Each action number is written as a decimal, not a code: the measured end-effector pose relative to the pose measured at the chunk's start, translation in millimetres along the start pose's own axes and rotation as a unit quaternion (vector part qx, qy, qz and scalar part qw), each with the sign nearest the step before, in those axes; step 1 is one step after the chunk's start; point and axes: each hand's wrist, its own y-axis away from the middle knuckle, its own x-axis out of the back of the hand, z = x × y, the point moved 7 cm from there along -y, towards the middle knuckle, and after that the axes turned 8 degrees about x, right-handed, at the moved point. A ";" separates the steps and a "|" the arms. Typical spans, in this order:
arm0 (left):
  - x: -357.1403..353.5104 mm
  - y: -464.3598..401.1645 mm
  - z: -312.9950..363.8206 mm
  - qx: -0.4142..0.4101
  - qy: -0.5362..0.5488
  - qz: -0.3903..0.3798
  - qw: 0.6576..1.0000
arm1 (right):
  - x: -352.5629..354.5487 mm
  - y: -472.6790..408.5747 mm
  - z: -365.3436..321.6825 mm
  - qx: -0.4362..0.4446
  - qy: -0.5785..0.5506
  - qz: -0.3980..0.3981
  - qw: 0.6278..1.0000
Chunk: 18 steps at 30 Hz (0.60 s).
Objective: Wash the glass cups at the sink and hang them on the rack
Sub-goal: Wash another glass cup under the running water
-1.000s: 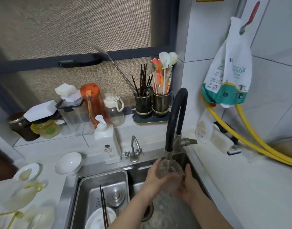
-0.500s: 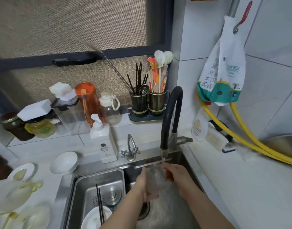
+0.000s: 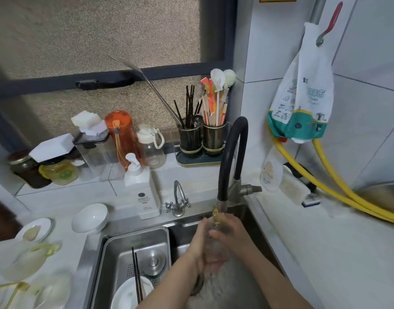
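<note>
Fingers of both hands grip a glass cup (image 3: 215, 248) over the steel sink (image 3: 133, 244).

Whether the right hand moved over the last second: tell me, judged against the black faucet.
Yes. The right hand has risen and shifted left, closer beneath the black faucet outlet, gripping the top of the glass cup.

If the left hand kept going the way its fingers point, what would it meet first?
Probably the spout end of the black gooseneck tap, just above and behind the left hand gripping the clear glass cup; depth is unclear.
</note>
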 end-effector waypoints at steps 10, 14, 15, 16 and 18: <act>12.3 -2.5 23.9 -0.049 -0.165 0.117 0.978 | -5.7 6.1 19.4 -0.008 -0.045 -0.027 0.999; 1.5 5.3 48.8 -0.116 -0.198 0.172 0.958 | -8.8 2.1 17.0 -0.006 -0.033 -0.019 0.999; -1.8 5.4 48.8 -0.109 -0.183 0.163 0.963 | -10.1 1.7 16.9 -0.011 -0.005 -0.018 1.000; -3.7 4.7 47.5 -0.098 -0.174 0.159 0.967 | -12.8 -1.0 20.7 -0.001 0.018 -0.017 1.000; -7.0 5.0 49.7 -0.108 -0.185 0.171 0.962 | -14.8 0.7 23.5 0.017 0.129 -0.021 0.991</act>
